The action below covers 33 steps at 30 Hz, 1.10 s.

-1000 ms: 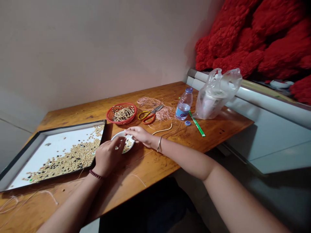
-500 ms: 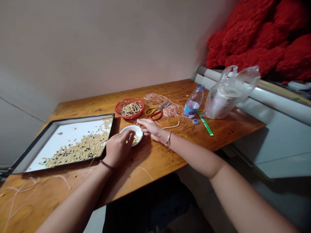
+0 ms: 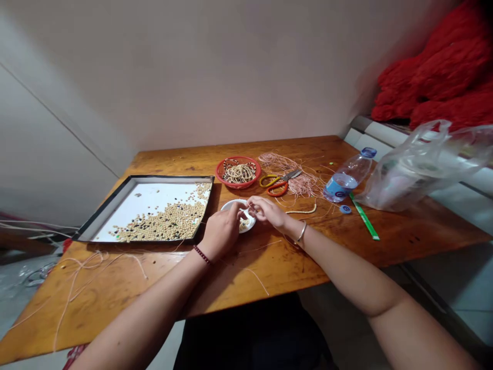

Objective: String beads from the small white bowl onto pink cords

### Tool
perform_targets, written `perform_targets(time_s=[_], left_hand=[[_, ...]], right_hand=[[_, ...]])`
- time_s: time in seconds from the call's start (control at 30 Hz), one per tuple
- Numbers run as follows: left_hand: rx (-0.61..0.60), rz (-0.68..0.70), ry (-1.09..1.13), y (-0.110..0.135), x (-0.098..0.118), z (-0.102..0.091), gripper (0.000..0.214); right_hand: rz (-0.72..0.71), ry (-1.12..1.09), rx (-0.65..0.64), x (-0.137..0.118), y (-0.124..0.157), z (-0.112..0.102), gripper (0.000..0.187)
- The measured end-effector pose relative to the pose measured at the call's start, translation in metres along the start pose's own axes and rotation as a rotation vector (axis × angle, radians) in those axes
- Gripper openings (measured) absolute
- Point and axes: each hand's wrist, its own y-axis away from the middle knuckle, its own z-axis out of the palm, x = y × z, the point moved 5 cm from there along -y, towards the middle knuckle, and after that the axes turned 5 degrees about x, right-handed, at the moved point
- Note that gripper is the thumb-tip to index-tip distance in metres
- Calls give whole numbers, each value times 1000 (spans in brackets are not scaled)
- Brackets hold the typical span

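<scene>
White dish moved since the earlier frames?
No: the white dish keeps its small gap from the black-rimmed tray; the camera shifted, not the dish.

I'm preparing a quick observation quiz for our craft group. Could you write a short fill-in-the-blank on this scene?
1. The left hand and right hand meet over a small ____ dish.
2. The silver bangle is on the ____ wrist.
3. The tray of beads lies to the ____ of the dish.
4. The loose bottle cap is ____.

Missing words: white; right; left; blue.

Head-worn view, forward and down (over the table (image 3: 285, 272))
</scene>
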Motion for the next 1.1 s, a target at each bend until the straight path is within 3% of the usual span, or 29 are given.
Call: perform_targets(time_s=[0.23,0.77,0.87,1.0,1.1], left_hand=[[55,-14,70,0,-2,-2,22],[-6,-147,327,1,0,0,16],[85,-189,442,0,-2,-6,17],[290,-267,586,-4,-10,-14,23],[424,-378,676,-4,-21,-18,22]], right_hand=[[-100,148,60,-1,-4,-5,23],[-123,54,8,7,-5,4,37],[-32,-60,4,7,-3,2,37],[161,-344,-112,7,-1,0,34],[186,-544,-126,3,-2,-5,26]])
